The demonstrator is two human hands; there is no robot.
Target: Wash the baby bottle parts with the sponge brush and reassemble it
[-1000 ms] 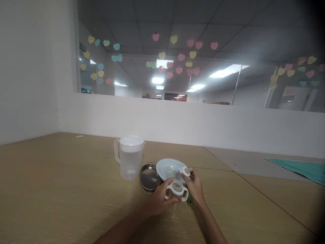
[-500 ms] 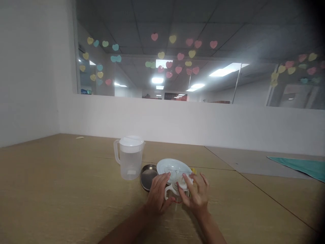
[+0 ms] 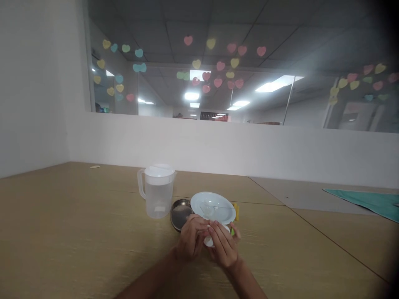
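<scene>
Both hands are closed around a small clear cup with a white top (image 3: 209, 241), mostly hidden by my fingers. My left hand (image 3: 190, 236) grips its left side, fingertips meeting those of the other hand. From the right, my right hand (image 3: 223, 245) wraps over the white part, fingers together and bent. Just behind them lies a pale blue-white oval plate (image 3: 226, 209), with a small clear object (image 3: 207, 209) on it. A round dark metal dish (image 3: 181, 212) sits beside the plate, partly behind my left hand.
A translucent lidded pitcher (image 3: 158, 197) stands to the left of the dish. Something yellow (image 3: 237, 211) shows at the plate's right edge, and something green (image 3: 232, 231) by my right fingers. A teal cloth (image 3: 368, 201) lies far right. A white wall (image 3: 199, 143) closes the table's back.
My right hand has moved left and closed over the white top; my left fingers have curled in. The cup's white handle, visible before, is now covered. The plate is less hidden.
</scene>
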